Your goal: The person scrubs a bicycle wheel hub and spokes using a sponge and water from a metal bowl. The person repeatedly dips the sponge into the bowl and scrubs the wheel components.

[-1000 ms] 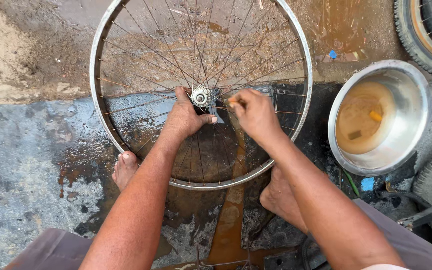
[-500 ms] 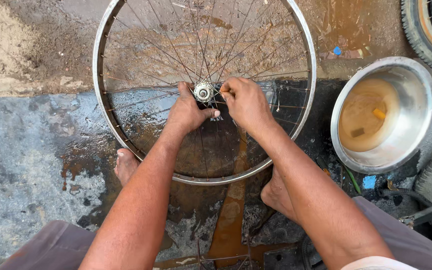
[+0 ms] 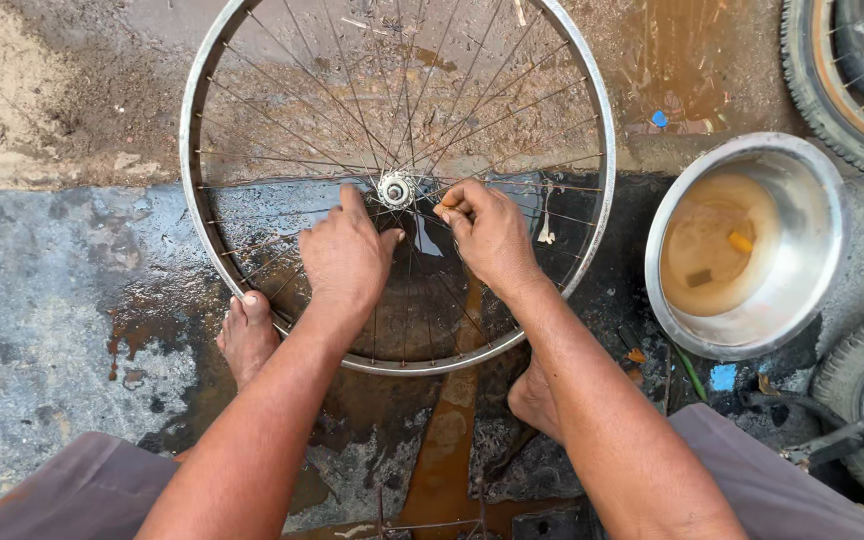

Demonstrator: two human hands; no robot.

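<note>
A bare bicycle wheel (image 3: 592,130), tyreless, lies flat on wet, rust-stained concrete in front of the person; its metal rim is dull silver, thin spokes crossing to a small shiny hub (image 3: 395,189) at the centre; the left hand (image 3: 347,258) rests on the spokes just below-left of the hub, fingers loosely together, gripping nothing that shows; the right hand (image 3: 487,232) sits just right of the hub, fingertips pinched on a small orange-tipped object (image 3: 449,200), too small to identify; bare feet flank the rim's near edge; a steel bowl (image 3: 812,270) of brownish water stands to the right; tyres (image 3: 822,90) lie beyond; small blue scraps (image 3: 723,377) dot the ground
</note>
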